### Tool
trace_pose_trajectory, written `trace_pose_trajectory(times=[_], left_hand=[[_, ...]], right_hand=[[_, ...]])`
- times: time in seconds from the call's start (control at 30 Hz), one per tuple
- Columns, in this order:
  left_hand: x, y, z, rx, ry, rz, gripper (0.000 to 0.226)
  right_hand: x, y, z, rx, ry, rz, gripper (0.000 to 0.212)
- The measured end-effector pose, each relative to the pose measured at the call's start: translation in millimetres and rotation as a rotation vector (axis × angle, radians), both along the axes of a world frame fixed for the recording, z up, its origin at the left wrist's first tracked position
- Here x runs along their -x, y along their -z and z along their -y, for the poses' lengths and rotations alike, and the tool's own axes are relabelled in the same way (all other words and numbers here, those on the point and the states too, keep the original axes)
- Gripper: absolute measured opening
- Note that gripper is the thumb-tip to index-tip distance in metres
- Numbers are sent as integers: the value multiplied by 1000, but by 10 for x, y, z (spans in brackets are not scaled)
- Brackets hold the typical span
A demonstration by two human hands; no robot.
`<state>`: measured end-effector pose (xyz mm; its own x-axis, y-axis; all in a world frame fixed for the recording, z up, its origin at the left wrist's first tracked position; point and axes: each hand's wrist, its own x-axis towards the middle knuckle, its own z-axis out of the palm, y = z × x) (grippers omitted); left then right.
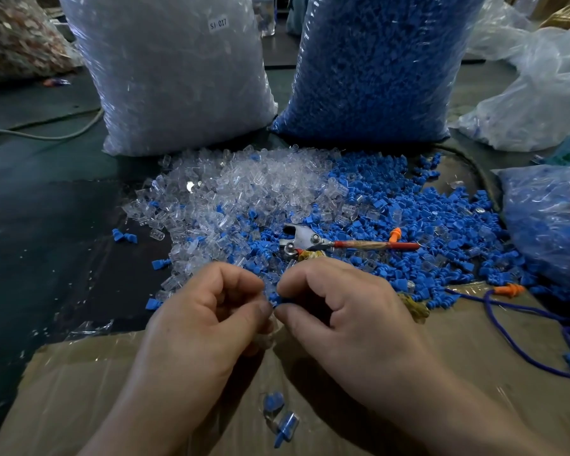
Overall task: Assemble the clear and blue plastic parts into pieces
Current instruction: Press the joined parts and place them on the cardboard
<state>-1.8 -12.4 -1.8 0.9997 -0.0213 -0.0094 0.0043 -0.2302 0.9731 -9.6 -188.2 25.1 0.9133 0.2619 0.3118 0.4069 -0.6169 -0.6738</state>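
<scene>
**A:** Where are the hands?

**B:** Both are over the near edge of the bench, above the cardboard sheet that lies along it. The left hand and right hand meet fingertip to fingertip, with all fingers curled.

**A:** Holding what?

**B:** One blue part. The right hand pinches it between thumb and forefinger, and the left hand's thumb and forefinger close on its other end. Something clear glints just under the left thumb — whether that is a clear part in the grip, I cannot tell.

**A:** And the stock?

**B:** Just beyond the hands, mid-bench, two loose heaps run into each other. The heap of clear parts is on the left and the heap of blue parts on the right. Toward the far edge two full bags stand upright side by side — the bag of clear parts on the left, with a small white label, and the bag of blue parts on the right.

**A:** Anything finished?

**B:** Two assembled pieces, clear with blue inside, lie touching on the cardboard at the near edge, between the forearms.

**A:** What else?

**B:** Pliers with red handles lie where the heaps meet, one handle pointing right. An orange earplug on a blue cord lies toward the right edge, beside a third bag of bluish parts.
</scene>
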Motion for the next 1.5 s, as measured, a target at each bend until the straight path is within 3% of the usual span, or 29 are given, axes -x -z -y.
trace_pose_trajectory(times=[0.1,0.2,0.3,0.57,0.77,0.97,1.1,1.17,1.3,1.37,1.5], left_hand=[[6,-9,2,-29,26,3,23],[12,-24,4,-22,46,-4,15],[23,-35,8,-23,29,-4,16],[39,-51,44,-2,-48,12,17],[91,-132,64,-74,66,50,24],[87,-180,72,149,107,-108,22],[87,-166,83,126,75,-86,28],[73,-134,78,101,18,-69,26],[41,-93,47,120,-22,-79,29],[31,-87,36,139,-10,-96,27],[16,-73,42,192,10,-139,28]], right_hand=[[3,-7,-26,69,-35,64,6],[12,-35,-44,211,-57,159,22],[33,-57,-54,283,-53,234,23],[50,-59,-20,276,-60,250,19],[47,-52,-23,226,-14,198,23],[55,-47,-16,261,-90,257,27],[26,-35,15,250,-124,254,29],[-36,-20,79,307,-20,272,32],[-236,-22,366,610,267,7,59],[-290,12,469,703,278,-104,63],[-343,22,479,758,287,-124,63]])
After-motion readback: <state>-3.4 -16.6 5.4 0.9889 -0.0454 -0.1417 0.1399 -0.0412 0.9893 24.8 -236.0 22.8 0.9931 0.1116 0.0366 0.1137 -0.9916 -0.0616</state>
